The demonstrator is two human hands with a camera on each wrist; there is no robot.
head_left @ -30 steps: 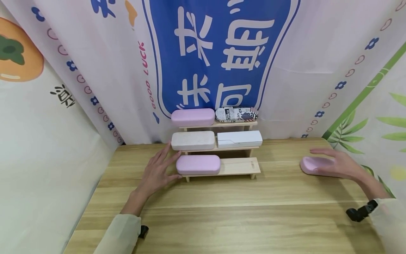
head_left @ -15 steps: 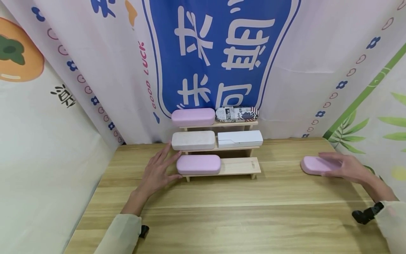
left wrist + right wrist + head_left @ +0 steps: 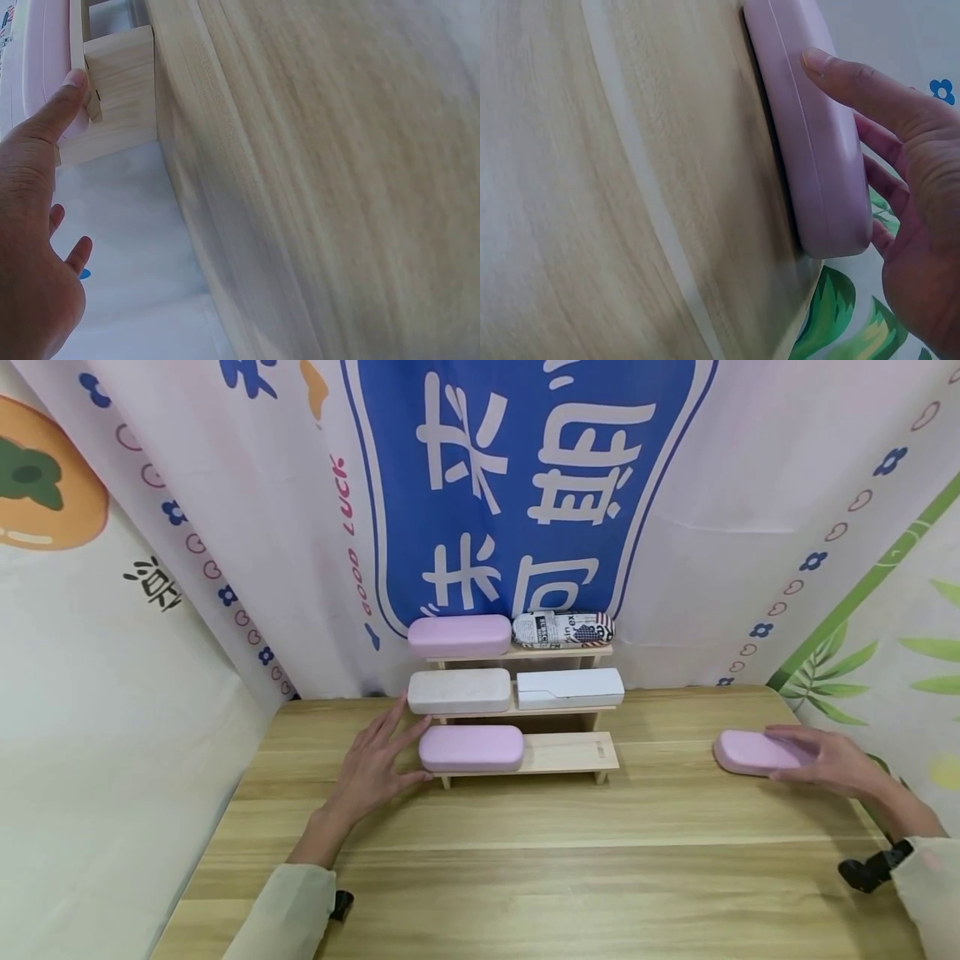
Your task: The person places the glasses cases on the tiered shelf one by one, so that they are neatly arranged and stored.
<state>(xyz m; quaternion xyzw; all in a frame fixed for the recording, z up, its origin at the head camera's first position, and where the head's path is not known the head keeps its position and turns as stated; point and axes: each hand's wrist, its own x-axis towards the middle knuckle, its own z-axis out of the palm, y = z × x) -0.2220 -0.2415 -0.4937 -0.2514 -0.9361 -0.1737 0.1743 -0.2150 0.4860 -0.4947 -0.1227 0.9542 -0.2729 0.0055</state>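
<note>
On the table's right side lies a lilac glasses case (image 3: pixel 750 752). My right hand (image 3: pixel 836 764) holds its right part, the thumb (image 3: pixel 821 64) on one side and the fingers on the far side, partly hidden in the right wrist view. A small three-tier wooden rack (image 3: pixel 566 752) stands at the back middle. My left hand (image 3: pixel 371 768) rests spread against the rack's left end, its thumb (image 3: pixel 64 101) touching the lowest shelf beside another lilac case (image 3: pixel 471 748).
On the middle shelf sit an off-white case (image 3: pixel 459 692) and a white case (image 3: pixel 570 688). The top shelf carries a lilac case (image 3: pixel 459 635) and a newspaper-print case (image 3: pixel 564 630). A printed curtain (image 3: pixel 697 568) hangs behind the wooden table (image 3: pixel 525 868).
My right hand has shifted to the right along the lilac case, baring more of its left part. The case itself stays almost in place. My left hand keeps its spot at the rack.
</note>
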